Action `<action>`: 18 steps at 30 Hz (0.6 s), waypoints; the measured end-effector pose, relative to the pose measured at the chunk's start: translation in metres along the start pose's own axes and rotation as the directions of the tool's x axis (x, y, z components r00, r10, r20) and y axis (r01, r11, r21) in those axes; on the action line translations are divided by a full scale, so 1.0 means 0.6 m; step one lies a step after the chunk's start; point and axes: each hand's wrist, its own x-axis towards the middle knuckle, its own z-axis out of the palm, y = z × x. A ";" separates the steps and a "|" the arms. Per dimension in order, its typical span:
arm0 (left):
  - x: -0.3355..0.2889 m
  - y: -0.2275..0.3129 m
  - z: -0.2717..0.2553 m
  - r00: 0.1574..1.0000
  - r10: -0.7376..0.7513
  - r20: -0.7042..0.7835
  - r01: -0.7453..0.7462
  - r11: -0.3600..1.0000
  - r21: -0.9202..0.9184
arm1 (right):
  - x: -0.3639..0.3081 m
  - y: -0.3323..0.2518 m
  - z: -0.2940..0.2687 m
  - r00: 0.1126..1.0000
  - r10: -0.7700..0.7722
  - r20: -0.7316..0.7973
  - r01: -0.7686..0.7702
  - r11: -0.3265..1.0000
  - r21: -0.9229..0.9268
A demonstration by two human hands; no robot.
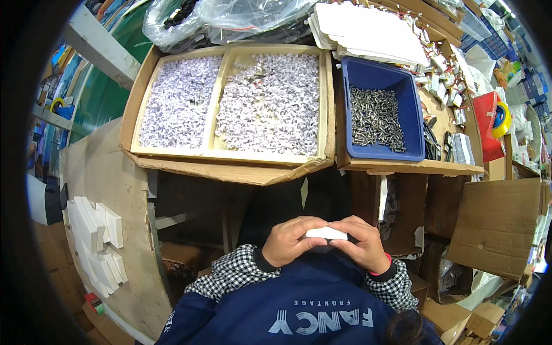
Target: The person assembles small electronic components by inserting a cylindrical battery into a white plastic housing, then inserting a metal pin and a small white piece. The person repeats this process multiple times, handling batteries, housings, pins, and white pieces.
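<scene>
Close in front of my body, both hands grip one small white flat block by its two ends. My left hand pinches the left end, thumb below and fingers above. On the right end, my right hand closes in the same way, its fingertips nearly meeting the left ones. The block's far side is covered by my fingers. Beyond my hands lies a cream two-part tray filled with small white curled pieces. To its right stands a blue bin holding many small metal screws or pins.
On the left board lie several white blocks. White panels are stacked behind the bin, near small wired parts. A red packet and yellow tape roll sit farther right, above an open cardboard box.
</scene>
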 end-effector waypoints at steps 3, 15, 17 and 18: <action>-0.006 -0.003 0.006 0.998 -0.050 -0.023 0.047 0.990 -0.136 | -0.007 0.009 0.007 0.997 0.065 -0.051 -0.056 0.986 0.160; -0.027 -0.018 0.024 0.984 -0.078 -0.157 0.030 0.957 -0.289 | -0.031 0.028 0.047 0.943 0.147 -0.300 -0.049 0.949 0.312; -0.024 -0.018 0.024 0.990 -0.044 -0.133 0.007 0.963 -0.269 | -0.034 0.028 0.043 0.936 0.156 -0.316 -0.033 0.931 0.363; -0.022 -0.017 0.028 0.988 -0.068 -0.135 0.022 0.948 -0.318 | -0.035 0.028 0.045 0.924 0.198 -0.326 -0.037 0.897 0.440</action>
